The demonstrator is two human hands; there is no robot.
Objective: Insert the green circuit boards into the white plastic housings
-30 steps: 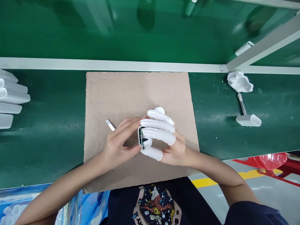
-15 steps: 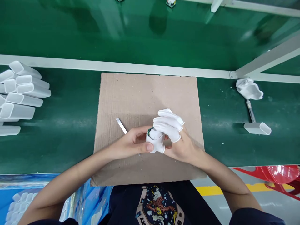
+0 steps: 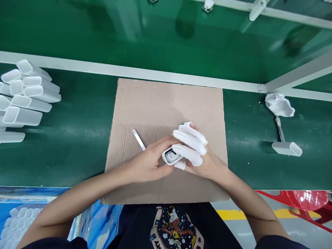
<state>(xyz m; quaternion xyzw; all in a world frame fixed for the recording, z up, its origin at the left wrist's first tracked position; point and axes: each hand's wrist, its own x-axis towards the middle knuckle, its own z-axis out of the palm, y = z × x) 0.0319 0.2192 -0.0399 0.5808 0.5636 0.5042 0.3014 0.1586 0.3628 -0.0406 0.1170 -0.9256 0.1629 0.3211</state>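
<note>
head view: both bare forearms reach in from the lower corners and meet over the middle, wrists low, elbows spread wide. the left hand has its thumb and fingers closed in a pinch around the near end of a white oblong plastic casing. the right hand, with white fabric covers on its fingers, curls over the same casing from the other side — those fingers bent and lying close together, the thumb tucked under. the casing sits tilted between the hands, above a brown corrugated cardboard sheet, its mouth facing up and left.

the sheet lies on a glossy green surface, crossed behind it by a pale metal bar. a thin flat silvery strip rests on the cardboard, partly under the left hand. well to the right are a crumpled white bundle, a slim grey metal tool and a lone white oval tube. beyond the surface's edge, a red plastic seat stands by a yellow floor stripe.

at far left, open-ended white oval tubes lie piled; at lower left, a blue container holds packed white pieces. inside the held casing's mouth, a white part shows beside a dark edge — too small to make out further.
</note>
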